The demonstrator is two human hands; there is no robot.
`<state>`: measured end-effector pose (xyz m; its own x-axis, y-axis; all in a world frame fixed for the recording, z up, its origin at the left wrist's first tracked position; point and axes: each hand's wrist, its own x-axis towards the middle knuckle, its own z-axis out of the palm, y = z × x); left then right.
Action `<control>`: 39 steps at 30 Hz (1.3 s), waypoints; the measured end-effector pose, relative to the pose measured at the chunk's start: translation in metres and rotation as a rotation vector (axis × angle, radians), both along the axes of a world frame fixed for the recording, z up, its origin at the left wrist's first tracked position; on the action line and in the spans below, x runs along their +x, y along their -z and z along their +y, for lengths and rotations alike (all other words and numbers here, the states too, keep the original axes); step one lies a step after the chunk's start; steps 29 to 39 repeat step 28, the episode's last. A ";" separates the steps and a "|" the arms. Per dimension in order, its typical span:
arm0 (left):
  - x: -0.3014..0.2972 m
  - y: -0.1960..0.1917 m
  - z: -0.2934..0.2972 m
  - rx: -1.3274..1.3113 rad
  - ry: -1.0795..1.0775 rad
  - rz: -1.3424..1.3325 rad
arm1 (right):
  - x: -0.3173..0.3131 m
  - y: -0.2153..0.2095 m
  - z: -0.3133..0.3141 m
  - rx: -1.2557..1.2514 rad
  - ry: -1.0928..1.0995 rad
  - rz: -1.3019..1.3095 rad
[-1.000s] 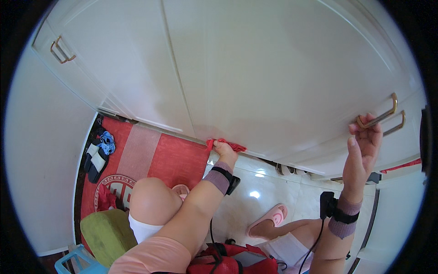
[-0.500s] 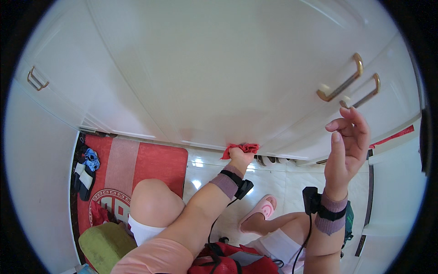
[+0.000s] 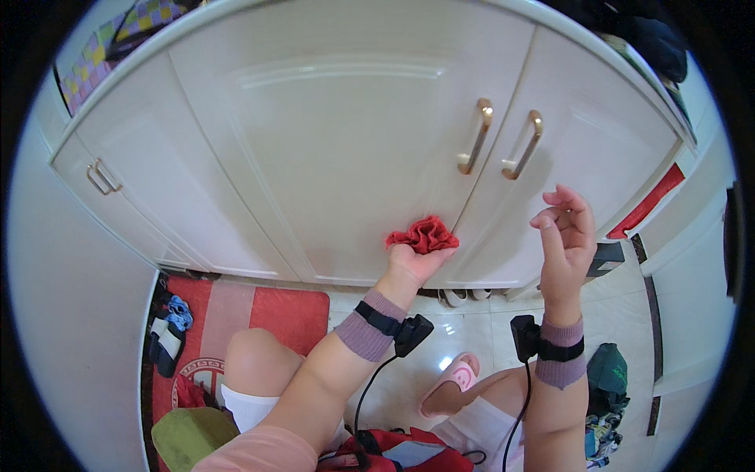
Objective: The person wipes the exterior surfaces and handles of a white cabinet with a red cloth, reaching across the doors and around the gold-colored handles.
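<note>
A crumpled red cloth (image 3: pixel 425 235) is in my left hand (image 3: pixel 415 263), which presses it to the lower part of a white cabinet door (image 3: pixel 338 149). The cloth bunches up above my palm and hides most of the fingertips. My right hand (image 3: pixel 568 248) is raised in front of the door to the right, its fingers loosely bent and apart, with nothing in them. Two gold-edged handles, a left one (image 3: pixel 476 138) and a right one (image 3: pixel 523 145), stand above and between my hands.
Pale shoes (image 3: pixel 454 298) sit under the cabinet. A red mat (image 3: pixel 291 311) with dark slippers (image 3: pixel 165 346) and a green stool (image 3: pixel 193 436) lies to the left. At the right are a dark green bag (image 3: pixel 607 370) and a dark box (image 3: pixel 605 259).
My left hand has moved up the door from its bottom edge with the red cloth. The view has tilted up, showing the cabinet top. My right hand stays raised and empty.
</note>
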<state>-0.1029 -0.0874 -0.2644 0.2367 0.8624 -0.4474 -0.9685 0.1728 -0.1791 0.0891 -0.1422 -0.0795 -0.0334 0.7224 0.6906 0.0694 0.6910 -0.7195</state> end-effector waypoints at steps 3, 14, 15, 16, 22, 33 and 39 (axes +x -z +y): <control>-0.014 -0.051 -0.003 0.237 0.134 0.191 | 0.006 -0.008 -0.010 0.023 0.008 0.034; -0.037 -0.250 -0.053 0.249 0.107 0.203 | 0.031 -0.005 -0.010 0.015 -0.013 0.152; -0.040 -0.242 -0.049 0.241 0.141 0.310 | 0.032 -0.004 -0.009 -0.012 -0.027 0.186; -0.046 -0.233 -0.045 0.233 0.165 0.420 | 0.030 -0.002 -0.005 -0.003 -0.039 0.198; -0.076 -0.192 -0.078 0.769 0.351 0.464 | 0.021 -0.005 -0.004 -0.109 -0.096 0.285; -0.092 -0.189 -0.110 0.776 0.257 0.535 | -0.040 0.004 -0.021 -0.258 -0.374 0.162; -0.092 -0.189 -0.110 0.776 0.257 0.535 | -0.040 0.004 -0.021 -0.258 -0.374 0.162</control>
